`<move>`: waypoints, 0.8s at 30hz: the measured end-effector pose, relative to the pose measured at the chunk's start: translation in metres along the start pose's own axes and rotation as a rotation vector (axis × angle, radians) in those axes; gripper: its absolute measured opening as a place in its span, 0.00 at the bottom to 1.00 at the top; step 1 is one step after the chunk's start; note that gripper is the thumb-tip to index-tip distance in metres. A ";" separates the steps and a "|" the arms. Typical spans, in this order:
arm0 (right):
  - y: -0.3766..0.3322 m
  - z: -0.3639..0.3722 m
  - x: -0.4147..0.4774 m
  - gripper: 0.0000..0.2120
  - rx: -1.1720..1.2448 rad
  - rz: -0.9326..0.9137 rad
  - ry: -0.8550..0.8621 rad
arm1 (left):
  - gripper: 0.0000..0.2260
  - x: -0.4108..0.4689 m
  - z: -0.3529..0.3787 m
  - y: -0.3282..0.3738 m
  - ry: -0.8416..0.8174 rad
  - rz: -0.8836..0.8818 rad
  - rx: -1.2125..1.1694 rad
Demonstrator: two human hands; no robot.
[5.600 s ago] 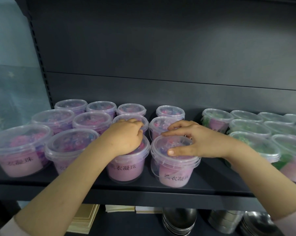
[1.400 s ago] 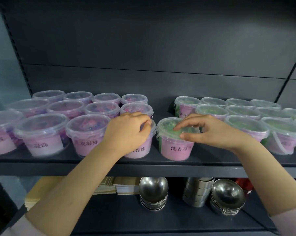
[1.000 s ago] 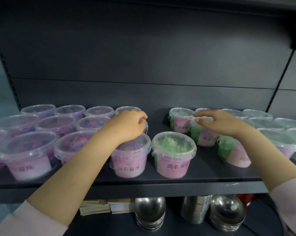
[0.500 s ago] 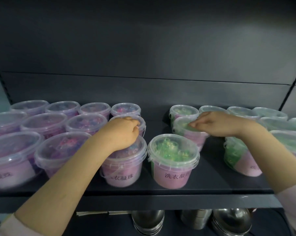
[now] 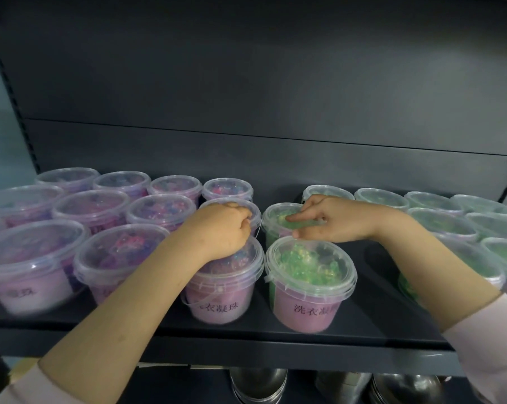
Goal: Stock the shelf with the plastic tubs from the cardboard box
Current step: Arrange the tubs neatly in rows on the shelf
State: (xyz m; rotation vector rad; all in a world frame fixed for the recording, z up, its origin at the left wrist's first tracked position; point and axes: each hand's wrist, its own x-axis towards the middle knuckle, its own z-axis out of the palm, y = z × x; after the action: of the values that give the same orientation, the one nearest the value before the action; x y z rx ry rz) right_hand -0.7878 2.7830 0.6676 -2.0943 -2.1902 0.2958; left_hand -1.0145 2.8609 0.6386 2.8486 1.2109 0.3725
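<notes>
Clear-lidded plastic tubs stand in rows on the dark shelf (image 5: 371, 328), purple ones at left and green ones at right. My left hand (image 5: 220, 228) lies over the front purple tub (image 5: 217, 298), its fingers curled on the rim of the purple tub behind (image 5: 255, 212). My right hand (image 5: 334, 218) pinches the lid of a second-row green tub (image 5: 275, 221), just behind the front green tub (image 5: 307, 284). The cardboard box is out of view.
More purple tubs (image 5: 33, 258) fill the shelf's left; more green tubs (image 5: 438, 225) fill the right. A bare patch of shelf (image 5: 374, 263) lies under my right forearm. Steel bowls (image 5: 258, 383) sit on the lower shelf. The dark back panel (image 5: 246, 112) rises behind.
My right hand has slid a green tub leftwards, into the spot behind the front green tub. My left hand has stayed on the purple tubs.
</notes>
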 end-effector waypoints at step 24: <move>0.027 -0.020 0.001 0.23 0.390 0.120 0.281 | 0.20 -0.001 0.000 0.000 0.004 0.014 -0.015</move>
State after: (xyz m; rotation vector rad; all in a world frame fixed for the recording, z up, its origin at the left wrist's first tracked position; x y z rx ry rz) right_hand -0.7575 2.7861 0.6814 -1.9171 -1.6955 0.3770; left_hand -1.0154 2.8602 0.6382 2.8469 1.1841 0.3856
